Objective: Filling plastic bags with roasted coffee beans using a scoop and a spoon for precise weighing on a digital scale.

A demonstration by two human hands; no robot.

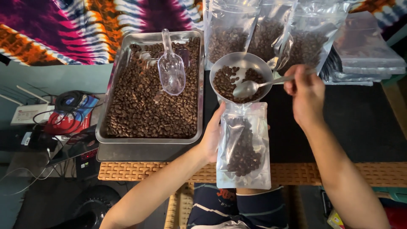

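Wicker table edge (140, 171), black mat (360, 123), tie-dye cloth (76, 25)

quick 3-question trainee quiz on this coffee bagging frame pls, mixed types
1. True or false: the right hand holds a metal spoon over the small bowl.
2. What does the left hand grip?
A. the plastic scoop
B. a clear pouch
C. the tray
3. Where does the clear plastic scoop lie?

Key:
1. True.
2. B, the clear pouch, partly filled with coffee beans.
3. On the beans in the metal tray.
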